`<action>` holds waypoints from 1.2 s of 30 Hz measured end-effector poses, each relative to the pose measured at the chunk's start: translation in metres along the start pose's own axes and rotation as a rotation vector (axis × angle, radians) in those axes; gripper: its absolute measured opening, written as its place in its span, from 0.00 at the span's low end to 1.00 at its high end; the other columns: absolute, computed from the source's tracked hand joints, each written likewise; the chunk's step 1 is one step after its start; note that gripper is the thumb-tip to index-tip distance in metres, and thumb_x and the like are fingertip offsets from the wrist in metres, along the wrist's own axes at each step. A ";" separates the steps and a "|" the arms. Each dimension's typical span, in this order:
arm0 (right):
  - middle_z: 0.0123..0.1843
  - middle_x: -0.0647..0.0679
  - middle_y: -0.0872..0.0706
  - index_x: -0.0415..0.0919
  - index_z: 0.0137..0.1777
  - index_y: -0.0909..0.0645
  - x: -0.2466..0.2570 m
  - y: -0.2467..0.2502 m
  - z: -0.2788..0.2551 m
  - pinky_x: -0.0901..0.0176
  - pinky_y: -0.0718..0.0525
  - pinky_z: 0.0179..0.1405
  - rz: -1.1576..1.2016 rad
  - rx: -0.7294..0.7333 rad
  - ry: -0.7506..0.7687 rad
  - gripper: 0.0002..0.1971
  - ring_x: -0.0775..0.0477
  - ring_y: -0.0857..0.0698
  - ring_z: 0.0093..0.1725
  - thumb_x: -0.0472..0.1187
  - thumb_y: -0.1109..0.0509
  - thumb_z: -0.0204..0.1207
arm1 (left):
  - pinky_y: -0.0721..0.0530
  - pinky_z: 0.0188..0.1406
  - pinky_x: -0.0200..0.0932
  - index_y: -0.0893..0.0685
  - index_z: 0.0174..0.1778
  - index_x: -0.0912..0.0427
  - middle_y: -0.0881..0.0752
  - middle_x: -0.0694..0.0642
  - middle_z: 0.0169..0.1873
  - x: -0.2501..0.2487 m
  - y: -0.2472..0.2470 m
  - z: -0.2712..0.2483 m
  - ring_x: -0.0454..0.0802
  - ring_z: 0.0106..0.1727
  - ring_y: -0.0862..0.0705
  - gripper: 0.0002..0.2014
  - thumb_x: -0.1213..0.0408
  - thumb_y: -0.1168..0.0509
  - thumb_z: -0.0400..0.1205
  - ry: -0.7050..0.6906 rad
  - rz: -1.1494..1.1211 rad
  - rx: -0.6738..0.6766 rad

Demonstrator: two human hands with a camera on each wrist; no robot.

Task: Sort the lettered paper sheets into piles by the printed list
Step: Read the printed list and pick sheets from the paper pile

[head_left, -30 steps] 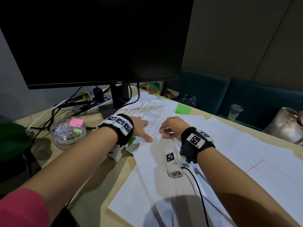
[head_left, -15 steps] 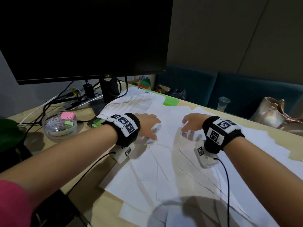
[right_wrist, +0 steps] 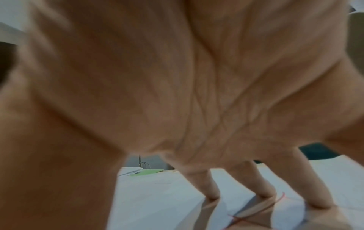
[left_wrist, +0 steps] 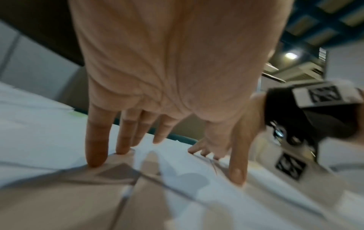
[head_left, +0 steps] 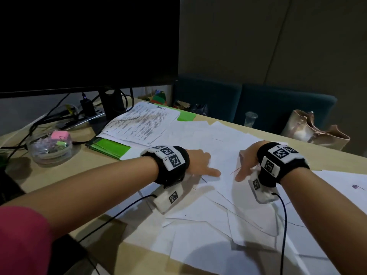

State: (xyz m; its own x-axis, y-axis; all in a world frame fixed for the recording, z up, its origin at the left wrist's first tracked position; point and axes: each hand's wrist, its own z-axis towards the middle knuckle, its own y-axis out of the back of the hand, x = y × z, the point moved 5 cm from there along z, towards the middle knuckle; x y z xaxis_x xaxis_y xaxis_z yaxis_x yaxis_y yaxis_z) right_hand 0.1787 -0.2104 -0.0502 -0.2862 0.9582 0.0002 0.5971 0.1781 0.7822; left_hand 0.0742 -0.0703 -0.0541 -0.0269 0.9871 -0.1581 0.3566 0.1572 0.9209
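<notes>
Many white paper sheets point(head_left: 224, 205) lie overlapping across the desk, some with red pen strokes point(head_left: 235, 171). The printed list point(head_left: 143, 124) lies at the back by the monitor foot. My left hand point(head_left: 200, 162) rests on the sheets with straight, spread fingers point(left_wrist: 96, 155) pressing the paper point(left_wrist: 177, 194). My right hand point(head_left: 246, 163) stands beside it, a short gap away, its straight fingers point(right_wrist: 210, 186) touching a sheet point(right_wrist: 157, 194) with a red mark point(right_wrist: 236, 217). Neither hand holds anything.
A dark monitor point(head_left: 89, 42) stands at the back left with cables behind it. Green folders point(head_left: 111, 148) lie under the list. A clear bowl of clips point(head_left: 49, 147) sits at the left. A plastic cup point(head_left: 251, 118) and a beige bag point(head_left: 309, 130) stand beyond the desk's far edge.
Both hands have left the edge of the printed list and come back onto the loose sheets. The right hand's curled fingers have straightened, and the hands now lie side by side.
</notes>
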 end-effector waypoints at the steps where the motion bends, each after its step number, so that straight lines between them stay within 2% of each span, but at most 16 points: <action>1: 0.39 0.53 0.13 0.47 0.33 0.17 0.002 0.000 0.000 0.60 0.23 0.34 0.005 0.001 0.012 0.20 0.54 0.17 0.39 0.52 0.11 0.48 | 0.24 0.61 0.49 0.28 0.71 0.64 0.22 0.61 0.66 0.002 0.004 0.003 0.59 0.63 0.21 0.33 0.39 0.42 0.82 0.035 -0.039 -0.029; 3: 0.38 0.54 0.12 0.47 0.32 0.15 0.003 0.002 0.002 0.61 0.23 0.32 0.038 -0.009 0.025 0.24 0.54 0.16 0.38 0.53 0.10 0.39 | 0.25 0.61 0.44 0.35 0.78 0.63 0.25 0.59 0.71 0.007 0.010 0.007 0.58 0.68 0.24 0.34 0.43 0.39 0.82 0.100 -0.128 -0.056; 5: 0.35 0.54 0.11 0.47 0.29 0.15 0.003 0.004 0.005 0.63 0.24 0.29 0.080 -0.037 0.040 0.24 0.54 0.16 0.35 0.52 0.09 0.34 | 0.23 0.58 0.44 0.36 0.78 0.63 0.26 0.59 0.72 0.011 0.015 0.011 0.57 0.64 0.20 0.33 0.49 0.35 0.83 0.142 -0.257 -0.066; 7: 0.37 0.55 0.12 0.48 0.33 0.15 0.008 0.004 0.004 0.64 0.25 0.28 0.062 -0.041 0.080 0.27 0.55 0.17 0.34 0.53 0.10 0.34 | 0.17 0.47 0.47 0.34 0.76 0.65 0.24 0.61 0.64 0.012 0.017 0.012 0.55 0.41 0.13 0.29 0.58 0.33 0.83 0.181 -0.460 -0.049; 8: 0.42 0.54 0.12 0.49 0.37 0.16 0.012 0.005 0.003 0.65 0.25 0.28 0.050 -0.043 0.098 0.27 0.56 0.18 0.35 0.54 0.10 0.38 | 0.16 0.38 0.45 0.31 0.73 0.66 0.22 0.61 0.57 0.013 0.018 0.013 0.52 0.31 0.15 0.25 0.61 0.32 0.82 0.194 -0.510 -0.055; 9: 0.48 0.52 0.12 0.48 0.44 0.17 0.014 0.005 0.002 0.64 0.25 0.29 0.020 -0.041 0.109 0.28 0.55 0.17 0.37 0.54 0.11 0.45 | 0.18 0.33 0.42 0.27 0.68 0.66 0.21 0.60 0.49 0.015 0.020 0.014 0.52 0.28 0.18 0.20 0.64 0.32 0.82 0.206 -0.507 -0.063; 11: 0.63 0.48 0.16 0.45 0.61 0.22 0.020 0.008 0.002 0.61 0.20 0.42 -0.069 -0.047 0.127 0.34 0.49 0.17 0.51 0.56 0.15 0.56 | 0.17 0.36 0.41 0.24 0.57 0.65 0.15 0.61 0.43 0.021 0.020 0.017 0.56 0.32 0.17 0.12 0.67 0.31 0.81 0.230 -0.505 -0.038; 13: 0.68 0.49 0.21 0.47 0.69 0.28 0.025 0.009 0.003 0.53 0.21 0.61 -0.100 -0.055 0.131 0.40 0.45 0.21 0.64 0.58 0.17 0.58 | 0.13 0.44 0.51 0.20 0.55 0.71 0.13 0.69 0.52 0.024 0.020 0.017 0.60 0.36 0.12 0.13 0.68 0.29 0.78 0.243 -0.556 -0.006; 14: 0.68 0.50 0.21 0.47 0.68 0.28 0.027 0.010 0.003 0.50 0.23 0.64 -0.105 -0.059 0.138 0.40 0.44 0.22 0.66 0.59 0.17 0.57 | 0.12 0.49 0.54 0.18 0.57 0.72 0.13 0.69 0.55 0.025 0.019 0.018 0.62 0.42 0.11 0.16 0.66 0.28 0.77 0.242 -0.553 -0.007; 16: 0.66 0.51 0.20 0.49 0.67 0.29 0.031 0.011 0.005 0.49 0.22 0.64 -0.129 -0.063 0.143 0.39 0.44 0.22 0.64 0.61 0.18 0.58 | 0.13 0.55 0.54 0.16 0.60 0.70 0.13 0.66 0.57 0.027 0.019 0.018 0.64 0.54 0.13 0.21 0.62 0.26 0.75 0.238 -0.521 -0.016; 21: 0.68 0.51 0.22 0.49 0.72 0.32 0.039 0.013 0.010 0.50 0.22 0.63 -0.119 -0.084 0.158 0.41 0.44 0.22 0.64 0.59 0.20 0.62 | 0.18 0.58 0.47 0.17 0.63 0.68 0.15 0.62 0.61 0.033 0.021 0.020 0.61 0.60 0.16 0.21 0.60 0.28 0.78 0.221 -0.439 -0.051; 24: 0.71 0.48 0.24 0.49 0.77 0.36 0.044 0.017 0.013 0.48 0.22 0.64 -0.077 -0.175 0.169 0.42 0.42 0.23 0.67 0.57 0.22 0.64 | 0.22 0.41 0.40 0.20 0.66 0.71 0.18 0.63 0.64 0.038 0.029 0.017 0.59 0.60 0.18 0.21 0.61 0.32 0.81 0.239 -0.446 -0.094; 27: 0.69 0.45 0.23 0.45 0.77 0.37 0.051 0.020 0.021 0.49 0.20 0.59 0.020 -0.280 0.196 0.40 0.41 0.22 0.65 0.54 0.25 0.67 | 0.29 0.29 0.36 0.22 0.68 0.71 0.19 0.59 0.48 0.051 0.039 0.011 0.54 0.51 0.23 0.21 0.62 0.33 0.82 0.283 -0.468 -0.199; 29: 0.70 0.41 0.28 0.42 0.76 0.38 0.054 0.023 0.026 0.51 0.23 0.52 0.062 -0.378 0.168 0.38 0.38 0.25 0.67 0.50 0.26 0.69 | 0.31 0.28 0.32 0.24 0.70 0.71 0.22 0.56 0.41 0.067 0.042 0.011 0.51 0.49 0.26 0.22 0.66 0.32 0.81 0.339 -0.580 -0.281; 33: 0.72 0.36 0.32 0.36 0.76 0.41 0.049 0.035 0.032 0.48 0.28 0.62 0.196 -0.537 0.031 0.35 0.33 0.31 0.71 0.48 0.30 0.75 | 0.32 0.29 0.31 0.28 0.73 0.71 0.21 0.66 0.66 0.096 0.048 0.008 0.52 0.52 0.25 0.25 0.70 0.32 0.80 0.416 -0.701 -0.401; 36: 0.69 0.35 0.27 0.32 0.75 0.42 0.042 0.037 0.044 0.48 0.24 0.62 0.398 -0.502 -0.016 0.33 0.34 0.24 0.66 0.45 0.32 0.76 | 0.25 0.40 0.39 0.27 0.71 0.72 0.21 0.68 0.68 0.108 0.048 0.004 0.61 0.65 0.20 0.25 0.69 0.31 0.79 0.457 -0.738 -0.435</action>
State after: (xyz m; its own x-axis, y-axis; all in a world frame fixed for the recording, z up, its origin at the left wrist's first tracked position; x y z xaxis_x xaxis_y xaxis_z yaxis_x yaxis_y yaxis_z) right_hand 0.2219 -0.1537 -0.0490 -0.1012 0.9333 0.3445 0.2301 -0.3149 0.9208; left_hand 0.0916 0.0441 -0.0287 -0.4984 0.5383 -0.6796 -0.2696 0.6488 0.7116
